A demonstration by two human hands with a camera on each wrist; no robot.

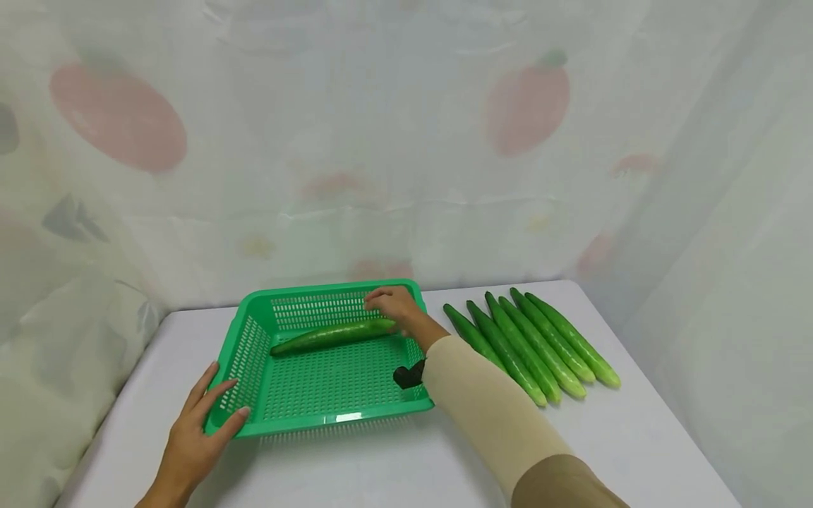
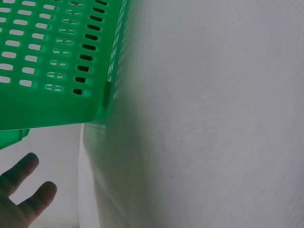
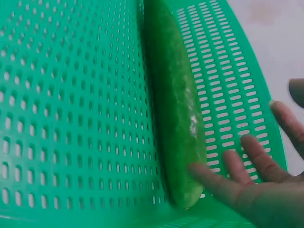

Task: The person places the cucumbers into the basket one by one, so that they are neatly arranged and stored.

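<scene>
I see the left hand (image 1: 195, 432), fingers spread, at the green basket (image 1: 330, 381); the right hand (image 1: 395, 307), loosely spread, is beside the cucumber (image 1: 330, 337) inside. Six more cucumbers (image 1: 530, 336) lie on the surface (image 1: 381, 469).

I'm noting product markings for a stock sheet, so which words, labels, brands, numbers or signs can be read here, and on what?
None: no readable text in any view.
Green plastic basket: no lettering visible; a bright patch on its front rim could be glare or a sticker, I cannot tell.
Cucumber in the basket and row of six cucumbers: no labels visible.
Backdrop: blurred pictures, no legible words.
</scene>
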